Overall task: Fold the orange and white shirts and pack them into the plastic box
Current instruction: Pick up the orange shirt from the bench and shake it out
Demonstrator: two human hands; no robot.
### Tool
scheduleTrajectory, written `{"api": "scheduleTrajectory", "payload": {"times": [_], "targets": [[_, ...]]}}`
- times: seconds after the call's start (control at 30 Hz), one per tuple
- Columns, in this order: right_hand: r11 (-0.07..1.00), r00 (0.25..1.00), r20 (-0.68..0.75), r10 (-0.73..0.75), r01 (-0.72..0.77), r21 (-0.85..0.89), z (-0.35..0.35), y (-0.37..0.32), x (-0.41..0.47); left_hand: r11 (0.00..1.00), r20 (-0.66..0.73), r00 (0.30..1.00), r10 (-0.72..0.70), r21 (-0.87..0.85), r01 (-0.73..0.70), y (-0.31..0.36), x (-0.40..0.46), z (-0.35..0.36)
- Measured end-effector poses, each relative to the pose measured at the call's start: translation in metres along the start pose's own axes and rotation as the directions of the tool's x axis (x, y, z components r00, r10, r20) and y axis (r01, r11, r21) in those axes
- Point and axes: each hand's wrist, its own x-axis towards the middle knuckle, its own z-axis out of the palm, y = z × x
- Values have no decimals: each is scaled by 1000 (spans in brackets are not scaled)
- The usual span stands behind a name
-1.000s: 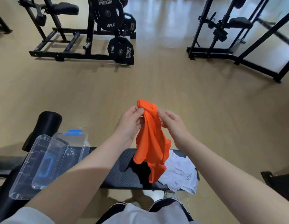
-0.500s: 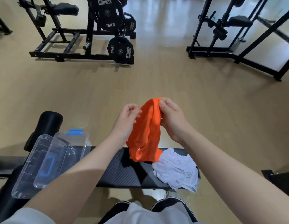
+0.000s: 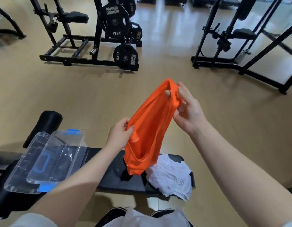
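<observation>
Table (image 3: 109, 177) carries clear box (image 3: 48, 163) at left, crumpled white shirt (image 3: 171, 177) at right. Orange shirt (image 3: 150, 125) held aloft above table: right hand (image 3: 187, 108) pinches its top edge, left hand (image 3: 120, 136) grasps the lower side. Fabric looks light, limp, slippery; likely best taken at hems or shoulder seams.

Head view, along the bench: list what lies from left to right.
Clear lid → plastic box → left hand → orange shirt → right hand; the white shirt lies crumpled at the bench's right end.
</observation>
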Motion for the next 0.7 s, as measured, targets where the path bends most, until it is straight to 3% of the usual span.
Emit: {"api": "scheduleTrajectory", "payload": {"times": [0.1, 0.23, 0.33, 0.43, 0.5, 0.57, 0.63, 0.7], "targets": [[998, 999, -1, -44, 44, 44, -23, -22, -11, 977, -32, 999, 16, 215, -9, 2, -4, 10], [996, 999, -23, -36, 38, 83, -61, -53, -19, 929, -128, 990, -53, 358, 96, 2, -14, 25], [997, 997, -53, -62, 59, -55, -87, -74, -26, 878, -157, 987, -38, 466, 108, 5, -28, 39], [939, 984, -116, -137, 91, -331, -118, -91, -29, 813, -104, 994, 37, 582, 30, 9, -45, 51], [797, 963, -160, -218, 82, -598, -136, -97, -34, 731, -95, 993, 63, 682, 19, 10, -63, 58], [553, 950, -97, -298, 89, -828, -156, -98, -39, 595, -164, 987, 7, 793, 127, 8, -87, 66], [408, 958, -2, -286, 120, -905, -176, -94, -44, 473, -269, 959, -87, 836, 277, 5, -113, 79], [321, 966, -7, -259, 79, -944, -195, -91, -50, 494, -361, 922, -139, 782, 380, 11, -132, 96]]}}
